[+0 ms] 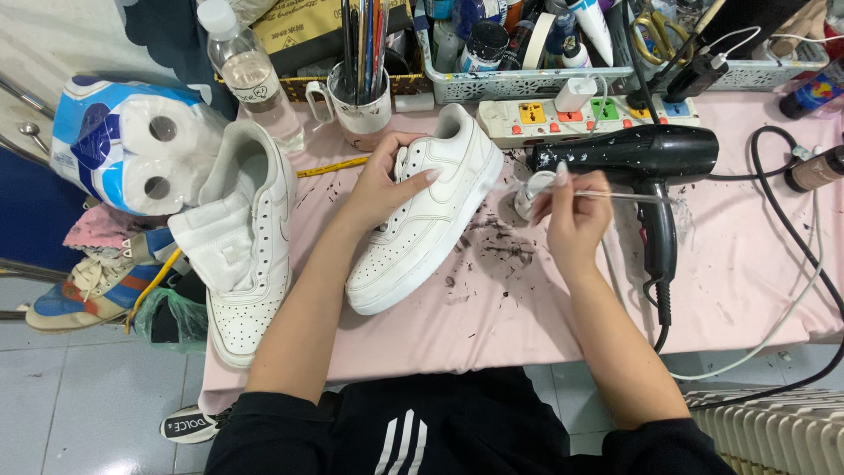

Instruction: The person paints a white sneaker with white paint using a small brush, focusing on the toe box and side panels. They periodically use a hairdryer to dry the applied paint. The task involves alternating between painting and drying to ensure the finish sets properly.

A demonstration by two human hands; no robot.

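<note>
A white sneaker [422, 233] lies tilted on the pink table cover [527, 317], toe toward me. My left hand [387, 176] grips its upper near the lace holes. My right hand [576, 215] pinches a thin paintbrush [615, 195] with a clear handle pointing right. Its tip is at a small white paint pot [532, 192] just right of the shoe's heel.
A second white sneaker [251, 237] with its tongue pulled out lies at the left. A black hair dryer [646, 163] and its cord lie at the right. A power strip [589, 114], mug of brushes [360, 97], water bottle [251, 75], supply baskets and toilet rolls [132, 145] stand behind.
</note>
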